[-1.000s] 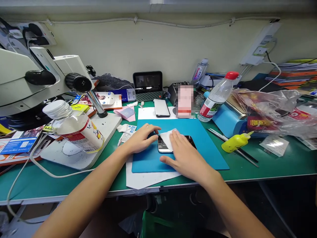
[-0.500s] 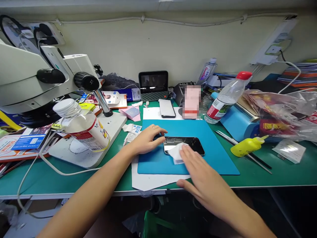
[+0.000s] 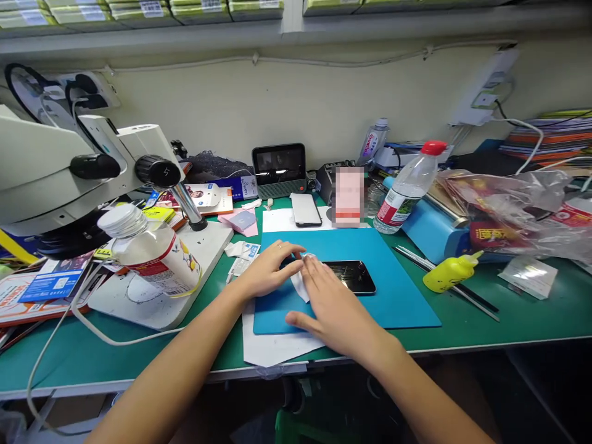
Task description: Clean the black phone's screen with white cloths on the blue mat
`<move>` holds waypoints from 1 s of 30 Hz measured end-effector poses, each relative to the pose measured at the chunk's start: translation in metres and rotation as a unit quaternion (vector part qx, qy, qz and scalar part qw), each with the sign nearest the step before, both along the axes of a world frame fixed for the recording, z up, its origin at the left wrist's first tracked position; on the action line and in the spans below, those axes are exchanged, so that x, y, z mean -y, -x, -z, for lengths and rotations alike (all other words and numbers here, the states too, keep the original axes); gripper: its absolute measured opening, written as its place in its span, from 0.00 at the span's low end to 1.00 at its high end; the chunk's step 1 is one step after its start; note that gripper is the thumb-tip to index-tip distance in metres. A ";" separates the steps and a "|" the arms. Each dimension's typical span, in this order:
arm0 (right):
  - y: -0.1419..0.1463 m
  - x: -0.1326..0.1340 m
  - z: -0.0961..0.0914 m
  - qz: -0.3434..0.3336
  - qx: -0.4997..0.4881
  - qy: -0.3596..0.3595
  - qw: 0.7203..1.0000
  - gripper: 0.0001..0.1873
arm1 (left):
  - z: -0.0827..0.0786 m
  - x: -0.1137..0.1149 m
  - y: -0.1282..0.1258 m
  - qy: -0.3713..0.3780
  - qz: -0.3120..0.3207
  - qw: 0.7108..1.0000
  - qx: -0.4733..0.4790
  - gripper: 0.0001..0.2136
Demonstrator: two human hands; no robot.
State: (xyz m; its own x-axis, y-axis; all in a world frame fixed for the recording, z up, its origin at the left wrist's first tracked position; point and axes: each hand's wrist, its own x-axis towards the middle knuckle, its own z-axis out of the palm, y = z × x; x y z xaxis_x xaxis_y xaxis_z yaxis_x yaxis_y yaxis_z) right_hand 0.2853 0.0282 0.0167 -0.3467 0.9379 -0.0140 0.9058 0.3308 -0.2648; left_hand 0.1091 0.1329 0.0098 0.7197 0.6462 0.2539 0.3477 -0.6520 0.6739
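Note:
A black-screened smartphone (image 3: 358,279) lies flat on a blue mat (image 3: 398,308), its left part covered by my right hand. My right hand (image 3: 335,305) presses a folded white wipe (image 3: 300,287) at the phone's left end, fingers stretched together and thumb apart. At that same end, my left hand (image 3: 268,270) has its thumb and bent fingers at the phone's edge; the exact contact is hidden. A torn white-and-blue packet (image 3: 245,254) lies beside my left wrist.
A microscope (image 3: 46,179) and a white-capped bottle (image 3: 152,253) stand on the left. To the right are a red-capped bottle (image 3: 402,194), a yellow squeeze bottle (image 3: 448,274) and tweezers (image 3: 481,306). Behind the mat are another phone (image 3: 306,209) and a small display (image 3: 279,169).
My right hand has slid left with the wipe, from the phone's middle to its left end, uncovering the right part of the screen. My left hand stays by the edge. The camera view has tilted up.

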 end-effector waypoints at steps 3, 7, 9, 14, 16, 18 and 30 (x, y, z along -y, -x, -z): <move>-0.009 0.022 0.000 -0.013 -0.009 0.005 1.000 0.50 | 0.002 0.001 -0.001 0.003 0.002 1.000 -0.005 0.17; -0.055 0.052 0.009 -0.006 0.011 0.002 1.000 0.48 | 0.001 0.003 -0.003 0.008 0.009 1.000 -0.020 0.18; -0.076 0.057 0.012 0.025 0.017 -0.008 1.000 0.48 | -0.001 0.004 -0.005 0.012 0.011 0.999 -0.031 0.19; -0.073 0.032 0.007 0.080 0.016 0.005 0.997 0.54 | -0.003 0.006 -0.009 0.017 0.004 1.000 -0.022 0.19; -0.052 0.018 0.002 0.075 0.003 0.017 0.997 0.56 | 0.000 0.004 -0.009 0.013 -0.001 1.000 -0.009 0.18; -0.030 0.007 -0.002 0.036 -0.019 0.028 0.999 0.56 | 0.004 0.002 -0.008 0.007 -0.006 1.000 0.001 0.18; -0.075 0.049 0.001 0.027 -0.020 0.056 0.998 0.49 | 0.003 0.001 -0.004 0.040 -0.024 0.999 0.020 0.21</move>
